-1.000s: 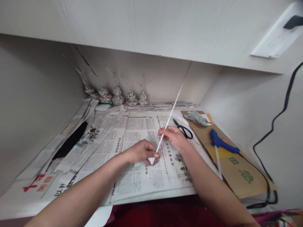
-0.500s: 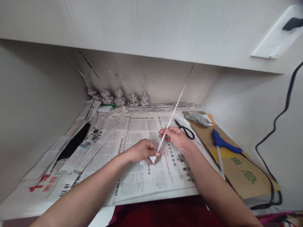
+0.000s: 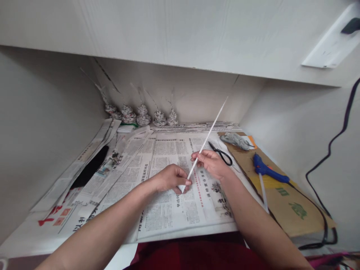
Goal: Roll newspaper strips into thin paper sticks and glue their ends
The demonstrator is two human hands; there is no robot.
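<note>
A thin rolled paper stick [image 3: 211, 129] slants up and away to the right between my hands. My left hand [image 3: 174, 179] pinches its near end, where a small unrolled paper flap sticks out below the fingers. Higher up, my right hand [image 3: 209, 162] has its fingers closed around the stick's lower part. Both hands are over newspaper sheets [image 3: 165, 210] spread on the work surface. Black-handled scissors [image 3: 222, 154] lie just beyond my right hand.
Several woven paper gourd shapes [image 3: 143, 116] stand at the back left, beside a row of paper sticks [image 3: 194, 128]. Newspaper strips [image 3: 84, 150] lie left. At right, a blue glue gun [image 3: 268, 170] and grey cloth [image 3: 236, 141] rest on cardboard [image 3: 292, 210]. A panel [image 3: 180, 33] overhangs the back.
The stick's upper part looks shorter and its tip now ends lower, below the overhanging panel's edge. My hands keep nearly the same place and grip. The view has shifted slightly.
</note>
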